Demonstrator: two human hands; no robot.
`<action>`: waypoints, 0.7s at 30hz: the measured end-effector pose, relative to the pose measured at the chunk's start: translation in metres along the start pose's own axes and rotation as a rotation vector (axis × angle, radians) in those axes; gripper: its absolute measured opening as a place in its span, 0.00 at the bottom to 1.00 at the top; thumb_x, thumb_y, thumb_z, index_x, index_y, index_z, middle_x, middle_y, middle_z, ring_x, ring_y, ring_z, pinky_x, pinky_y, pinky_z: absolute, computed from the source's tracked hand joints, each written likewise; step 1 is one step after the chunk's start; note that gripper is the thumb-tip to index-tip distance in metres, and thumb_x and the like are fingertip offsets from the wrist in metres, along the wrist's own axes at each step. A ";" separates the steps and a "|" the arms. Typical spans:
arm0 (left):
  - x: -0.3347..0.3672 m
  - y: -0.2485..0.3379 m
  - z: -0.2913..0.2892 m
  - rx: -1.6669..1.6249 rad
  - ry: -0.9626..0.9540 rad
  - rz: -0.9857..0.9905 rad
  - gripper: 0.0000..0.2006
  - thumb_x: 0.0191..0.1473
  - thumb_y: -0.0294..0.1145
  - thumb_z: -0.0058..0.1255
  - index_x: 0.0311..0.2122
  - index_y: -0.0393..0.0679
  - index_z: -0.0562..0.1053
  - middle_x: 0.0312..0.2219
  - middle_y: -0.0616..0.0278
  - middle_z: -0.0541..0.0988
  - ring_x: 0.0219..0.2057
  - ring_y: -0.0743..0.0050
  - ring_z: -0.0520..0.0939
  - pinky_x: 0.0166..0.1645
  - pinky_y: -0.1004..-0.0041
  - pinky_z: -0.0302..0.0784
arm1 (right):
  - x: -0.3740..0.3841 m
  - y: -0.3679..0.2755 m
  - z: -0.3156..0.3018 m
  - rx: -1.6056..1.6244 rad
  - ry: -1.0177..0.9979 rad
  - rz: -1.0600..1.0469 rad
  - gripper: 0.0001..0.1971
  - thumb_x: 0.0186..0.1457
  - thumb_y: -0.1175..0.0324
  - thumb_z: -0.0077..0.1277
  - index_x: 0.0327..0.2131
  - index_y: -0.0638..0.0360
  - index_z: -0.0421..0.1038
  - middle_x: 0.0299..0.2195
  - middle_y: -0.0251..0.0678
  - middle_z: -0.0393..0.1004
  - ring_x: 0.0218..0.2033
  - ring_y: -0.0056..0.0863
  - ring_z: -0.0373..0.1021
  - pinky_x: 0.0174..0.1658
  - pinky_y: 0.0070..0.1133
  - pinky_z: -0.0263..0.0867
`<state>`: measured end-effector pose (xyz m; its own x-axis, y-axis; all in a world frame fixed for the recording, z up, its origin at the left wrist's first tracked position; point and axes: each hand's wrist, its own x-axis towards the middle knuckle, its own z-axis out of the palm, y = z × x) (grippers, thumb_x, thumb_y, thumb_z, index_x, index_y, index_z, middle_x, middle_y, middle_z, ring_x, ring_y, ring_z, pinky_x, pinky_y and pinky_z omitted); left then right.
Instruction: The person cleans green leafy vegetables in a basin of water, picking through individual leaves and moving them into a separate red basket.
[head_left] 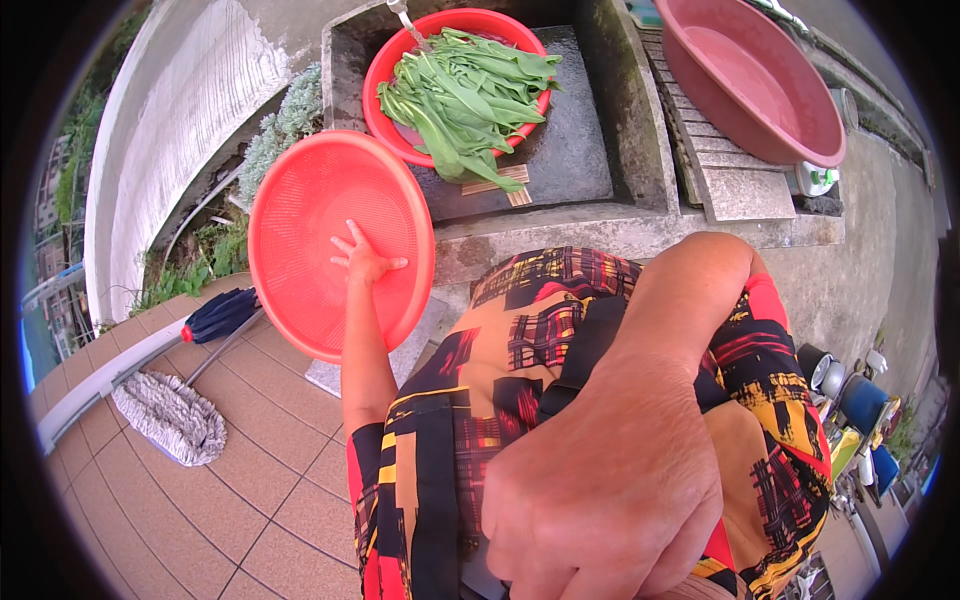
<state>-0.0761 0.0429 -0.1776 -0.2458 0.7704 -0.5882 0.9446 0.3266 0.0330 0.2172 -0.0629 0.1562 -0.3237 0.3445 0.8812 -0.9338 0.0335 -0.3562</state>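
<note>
My left hand (365,262) reaches into the hollow of a red plastic colander (300,230), its fingers spread against or just over the perforated inside. The colander is tilted toward me at the left front of the concrete sink. Close to the camera, my right hand (610,470) is raised with its fingers curled; whatever they close on is hidden below the hand. In the sink, a red basin (383,75) is heaped with long green leaves (465,95), some hanging over its front rim. A tap (400,8) above lets water run into the basin.
Concrete walls edge the sink (640,110). To its right, a large dull-red tub (755,75) rests on a slatted board (740,190). A mop (175,415) and a folded dark umbrella (222,315) lie on the tiled floor at left. Assorted items (865,405) stand at far right.
</note>
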 end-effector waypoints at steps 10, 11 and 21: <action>-0.003 0.001 -0.002 -0.001 -0.012 -0.007 0.72 0.15 0.47 0.72 0.60 0.59 0.28 0.59 0.41 0.26 0.57 0.25 0.32 0.59 0.47 0.46 | 0.009 -0.019 -0.019 -0.009 -0.081 -0.055 0.12 0.48 0.69 0.45 0.16 0.58 0.58 0.16 0.36 0.62 0.17 0.35 0.61 0.18 0.27 0.55; -0.003 -0.003 -0.001 -0.002 -0.008 -0.011 0.72 0.15 0.47 0.72 0.60 0.59 0.28 0.59 0.41 0.26 0.58 0.26 0.32 0.59 0.47 0.46 | 0.010 -0.020 -0.020 0.011 -0.086 -0.060 0.12 0.49 0.68 0.46 0.16 0.57 0.59 0.17 0.36 0.62 0.17 0.35 0.61 0.18 0.27 0.55; 0.000 0.007 -0.003 -0.004 -0.027 -0.015 0.72 0.15 0.46 0.72 0.60 0.58 0.27 0.59 0.41 0.26 0.57 0.25 0.32 0.59 0.47 0.47 | -0.004 -0.016 0.000 -0.074 -0.006 -0.092 0.11 0.53 0.64 0.45 0.19 0.53 0.63 0.21 0.34 0.65 0.19 0.33 0.63 0.19 0.26 0.56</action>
<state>-0.0704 0.0464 -0.1750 -0.2543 0.7501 -0.6105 0.9398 0.3407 0.0271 0.2334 -0.0652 0.1585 -0.2382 0.3309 0.9131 -0.9459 0.1344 -0.2955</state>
